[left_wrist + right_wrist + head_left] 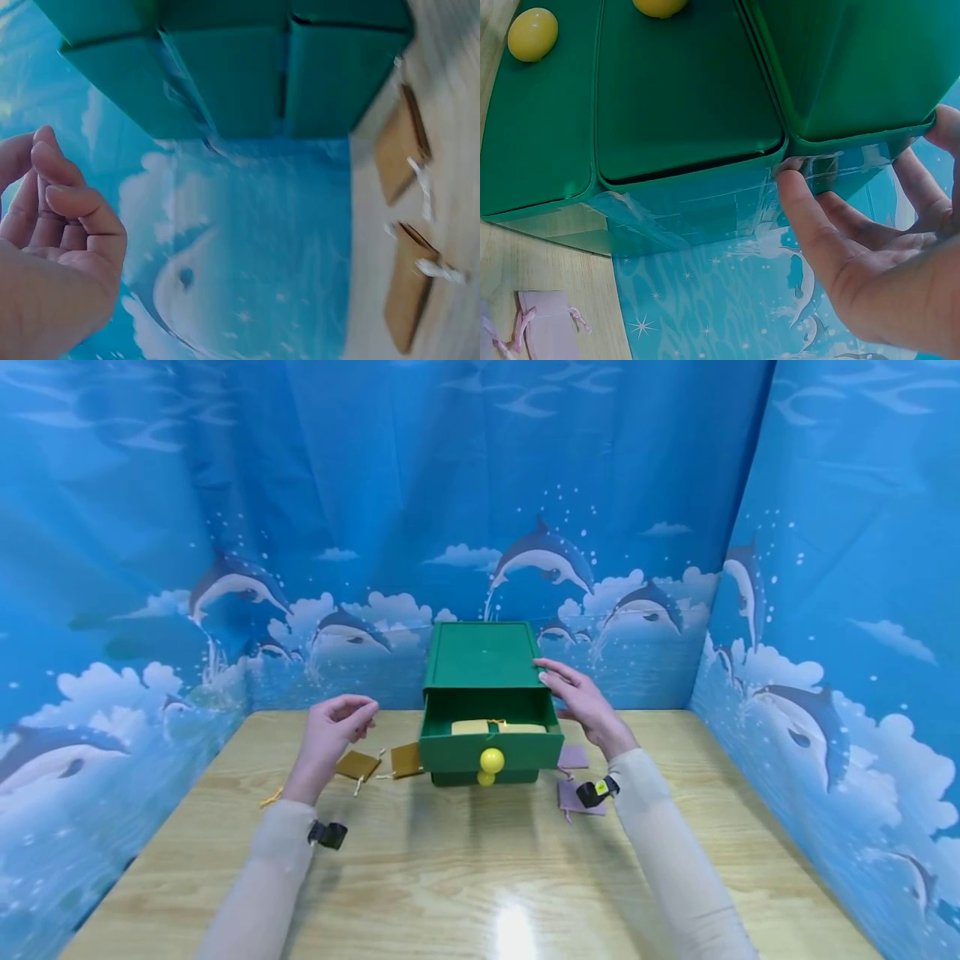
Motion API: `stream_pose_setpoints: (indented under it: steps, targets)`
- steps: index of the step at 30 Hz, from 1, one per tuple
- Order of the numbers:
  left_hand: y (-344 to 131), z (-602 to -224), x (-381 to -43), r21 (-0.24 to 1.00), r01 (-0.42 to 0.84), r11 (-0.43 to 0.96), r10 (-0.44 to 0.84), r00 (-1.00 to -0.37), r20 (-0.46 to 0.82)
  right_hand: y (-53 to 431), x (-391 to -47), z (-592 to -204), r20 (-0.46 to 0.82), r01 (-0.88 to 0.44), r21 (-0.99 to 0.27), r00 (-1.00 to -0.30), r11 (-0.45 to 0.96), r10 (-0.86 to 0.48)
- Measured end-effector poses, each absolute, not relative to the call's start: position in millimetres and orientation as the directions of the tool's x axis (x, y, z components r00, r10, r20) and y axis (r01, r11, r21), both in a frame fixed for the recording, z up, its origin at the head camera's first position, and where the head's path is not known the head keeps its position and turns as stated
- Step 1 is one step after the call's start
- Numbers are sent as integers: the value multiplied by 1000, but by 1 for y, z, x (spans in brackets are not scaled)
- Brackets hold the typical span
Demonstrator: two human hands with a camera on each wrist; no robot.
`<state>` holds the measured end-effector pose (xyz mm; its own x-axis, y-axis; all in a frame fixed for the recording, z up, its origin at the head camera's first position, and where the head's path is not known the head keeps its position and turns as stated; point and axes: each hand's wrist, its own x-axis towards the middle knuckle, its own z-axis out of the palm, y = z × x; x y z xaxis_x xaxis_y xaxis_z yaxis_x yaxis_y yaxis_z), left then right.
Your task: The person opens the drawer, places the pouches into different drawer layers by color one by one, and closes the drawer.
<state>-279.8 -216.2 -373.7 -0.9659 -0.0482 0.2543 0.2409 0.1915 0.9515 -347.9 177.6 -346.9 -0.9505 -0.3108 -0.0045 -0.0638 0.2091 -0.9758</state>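
Note:
A green drawer cabinet (483,656) stands at the back of the table, its top drawer (450,750) pulled out by a round yellow knob's side. Inside that drawer lies something beige (468,727) with a yellow string; the drawer front hides its lower part. My right hand (588,702) touches the cabinet's right side near the top, fingers spread along the wall and taped edge. Left of the cabinet, my left hand (337,731) hovers in the air. Its fingers (75,202) are loosely bent with nothing between them, apart from the cabinet.
Two brown drawstring pouches (358,766) lie on the table left of the cabinet, and two purple pouches (581,797) on its right. A yellow cord (272,797) shows beside my left forearm. Behind the table hangs a blue dolphin-print curtain (360,527).

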Motion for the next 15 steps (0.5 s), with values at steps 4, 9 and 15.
stream_pose_setpoints:
  steps: [4, 9, 15]
  targets:
    - [-228, -383, -282, 963, 158, 217, -79, -981, 179, 178, -347, -347, -10, -59, -976, -950, 211, -312]
    - [-237, -391, -285, 962, 107, 251, -104, -985, 137, 178, -346, -346, -6, -63, -976, -950, 209, -313]
    - [-246, -395, -287, 963, 64, 260, -103, -990, 94, 178, -345, -345, -2, -66, -977, -949, 204, -314]
